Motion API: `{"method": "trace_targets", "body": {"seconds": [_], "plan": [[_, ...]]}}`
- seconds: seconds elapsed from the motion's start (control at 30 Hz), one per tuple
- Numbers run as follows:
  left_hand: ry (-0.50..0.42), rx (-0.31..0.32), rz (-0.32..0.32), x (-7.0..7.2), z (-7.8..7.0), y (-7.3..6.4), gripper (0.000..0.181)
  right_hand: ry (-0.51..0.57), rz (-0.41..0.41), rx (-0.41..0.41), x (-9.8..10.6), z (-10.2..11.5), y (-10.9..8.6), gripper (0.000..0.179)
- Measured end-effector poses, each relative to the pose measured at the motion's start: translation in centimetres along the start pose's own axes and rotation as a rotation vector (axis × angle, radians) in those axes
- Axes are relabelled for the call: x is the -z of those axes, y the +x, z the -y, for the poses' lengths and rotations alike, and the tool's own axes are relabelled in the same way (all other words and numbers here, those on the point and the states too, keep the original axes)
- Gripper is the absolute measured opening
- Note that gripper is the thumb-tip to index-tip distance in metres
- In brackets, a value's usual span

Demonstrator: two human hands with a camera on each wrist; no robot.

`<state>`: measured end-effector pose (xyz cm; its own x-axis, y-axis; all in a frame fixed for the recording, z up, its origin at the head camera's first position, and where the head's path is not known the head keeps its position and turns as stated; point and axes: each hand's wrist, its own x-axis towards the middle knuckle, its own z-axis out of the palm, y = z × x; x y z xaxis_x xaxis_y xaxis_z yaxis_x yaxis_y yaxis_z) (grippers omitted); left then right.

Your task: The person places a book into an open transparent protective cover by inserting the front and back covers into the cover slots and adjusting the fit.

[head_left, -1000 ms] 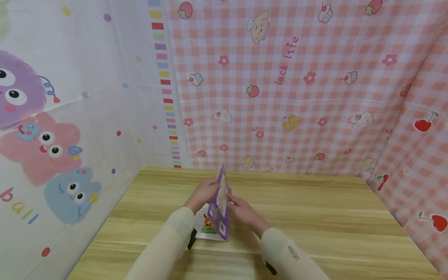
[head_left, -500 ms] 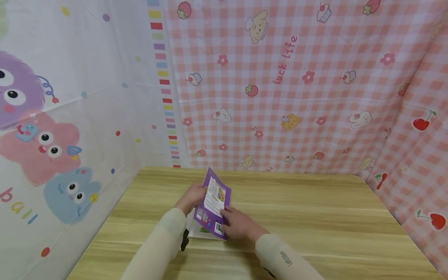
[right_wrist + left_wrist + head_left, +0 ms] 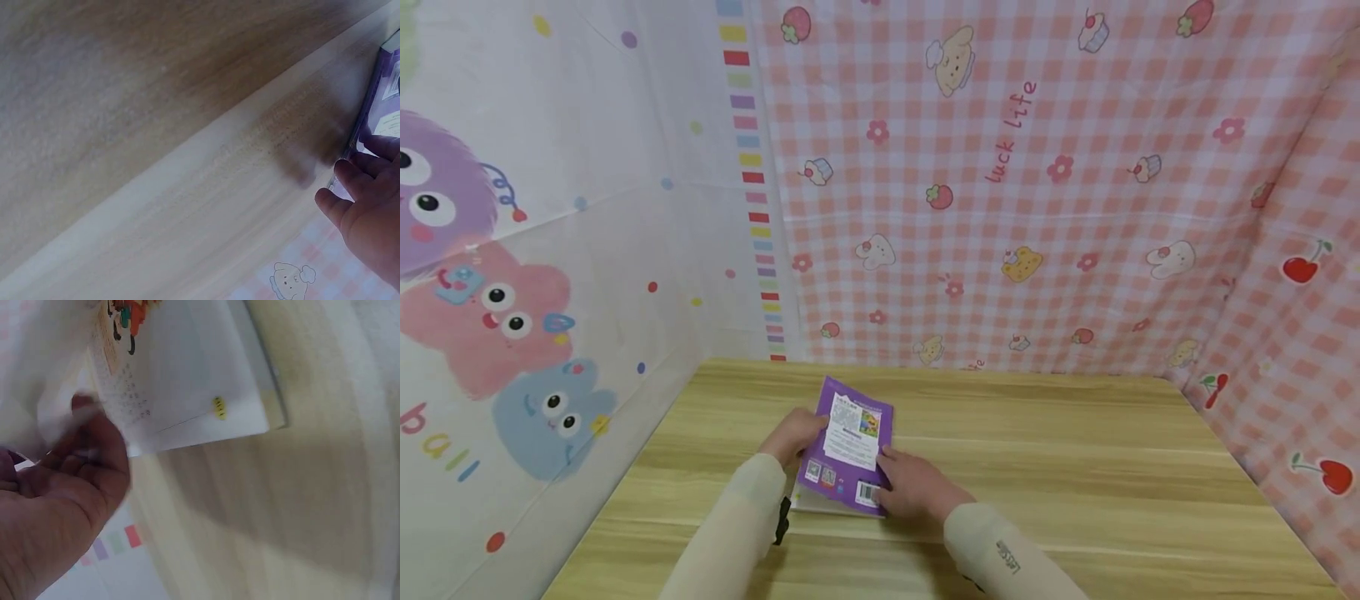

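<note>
A book with a purple back cover (image 3: 856, 473) lies on the table in the head view, its spine to the right. The cover is tilted slightly up at the left, and a white page (image 3: 194, 381) with a coloured picture shows beneath it in the left wrist view. My left hand (image 3: 793, 435) pinches the raised left edge of the cover, its fingers curled in the left wrist view. My right hand (image 3: 917, 483) rests against the spine side, with the thumb on the cover. Fairly straight, spread fingers (image 3: 353, 178) touch the spine in the right wrist view.
The wooden table (image 3: 1075, 467) extends to both sides of the book. A pink checked cloth (image 3: 1000, 208) hangs behind the table and on the right. On the left hangs a white cloth (image 3: 625, 250) with cartoon figures.
My left hand has swung the cover from nearly upright down to the left, bringing its purple face into view. My right hand has shifted down along the spine side.
</note>
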<state>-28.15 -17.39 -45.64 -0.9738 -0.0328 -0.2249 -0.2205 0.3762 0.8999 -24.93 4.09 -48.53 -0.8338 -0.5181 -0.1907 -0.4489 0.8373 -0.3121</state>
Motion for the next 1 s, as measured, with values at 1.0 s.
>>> {"method": "trace_targets", "body": {"seconds": [1.0], "plan": [[0.496, -0.190, -0.245, 0.5, 3.9, -0.1, 0.008, -0.038, -0.001, -0.029, 0.1, 0.3, 0.4, 0.062]]}}
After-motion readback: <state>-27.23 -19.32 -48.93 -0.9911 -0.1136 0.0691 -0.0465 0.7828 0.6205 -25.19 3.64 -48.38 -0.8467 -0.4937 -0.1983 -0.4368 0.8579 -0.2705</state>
